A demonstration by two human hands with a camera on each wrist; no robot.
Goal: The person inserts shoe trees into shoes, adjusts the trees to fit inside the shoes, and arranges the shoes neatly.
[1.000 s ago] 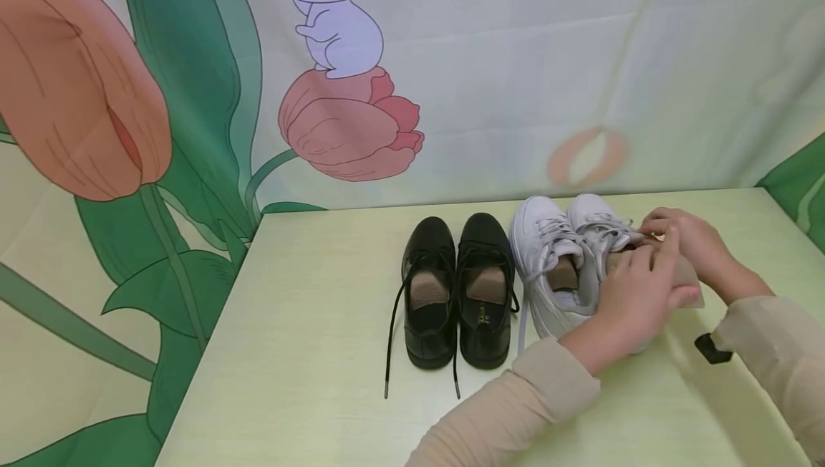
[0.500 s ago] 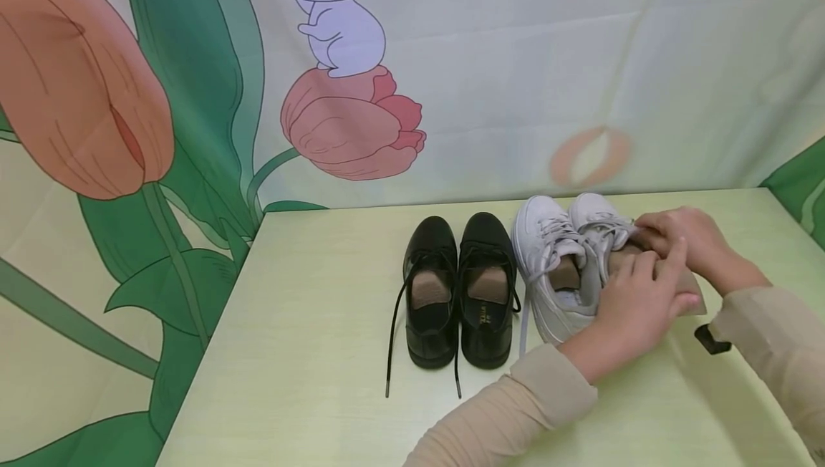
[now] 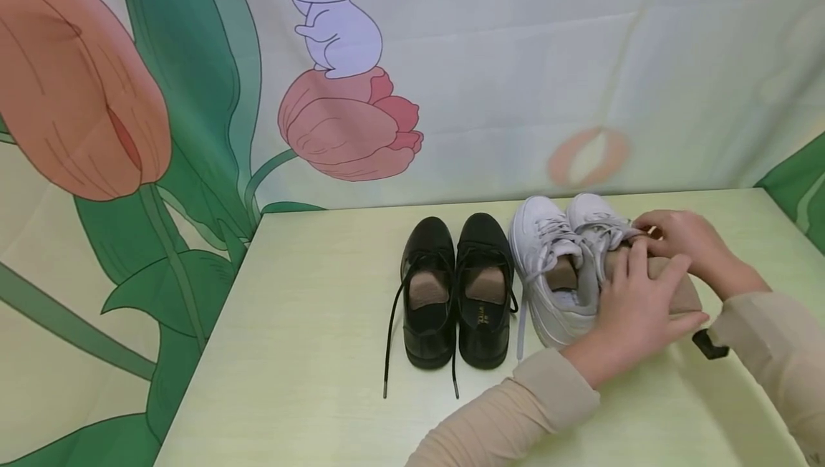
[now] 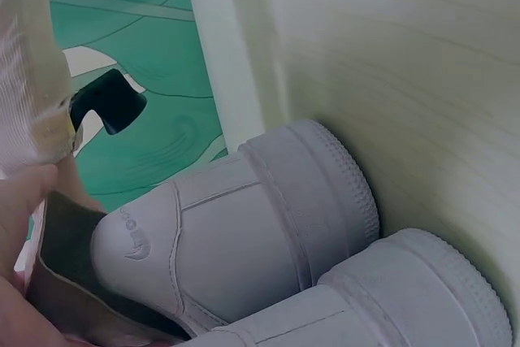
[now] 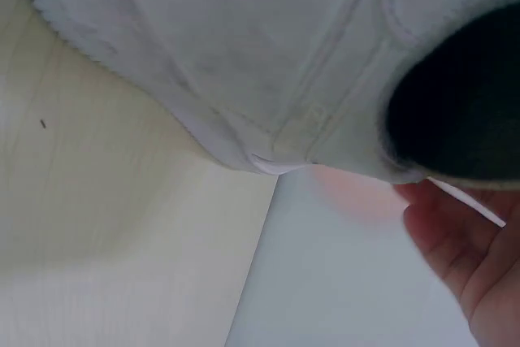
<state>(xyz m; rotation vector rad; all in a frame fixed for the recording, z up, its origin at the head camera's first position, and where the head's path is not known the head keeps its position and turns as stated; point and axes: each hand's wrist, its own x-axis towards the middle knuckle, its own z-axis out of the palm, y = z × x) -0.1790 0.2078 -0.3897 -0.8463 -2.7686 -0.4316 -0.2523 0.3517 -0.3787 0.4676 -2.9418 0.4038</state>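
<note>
Two white sneakers stand side by side on the table. Into the right white sneaker (image 3: 596, 210) goes a curved brown cardboard-like insert (image 3: 686, 296), its rear part sticking up out of the opening. My left hand (image 3: 634, 316) holds this insert, fingers over its top and thumb at its rear end. In the left wrist view the insert (image 4: 77, 302) curls open behind the sneaker's heel (image 4: 231, 225). My right hand (image 3: 690, 241) pinches the sneaker's tongue edge by the laces. The left white sneaker (image 3: 531, 227) has a brown insert (image 3: 562, 273) inside.
Left of the sneakers stand two black lace-up shoes (image 3: 428, 345) with brown inserts and trailing laces. A printed cloth (image 3: 490, 94) hangs behind the table (image 3: 290, 352). A small black piece (image 3: 710, 345) shows beneath the right sleeve.
The left hand's fingers have spread wider over the insert, and its thumb has shifted slightly right and down. The right hand stays by the tongue with a small finger shift.
</note>
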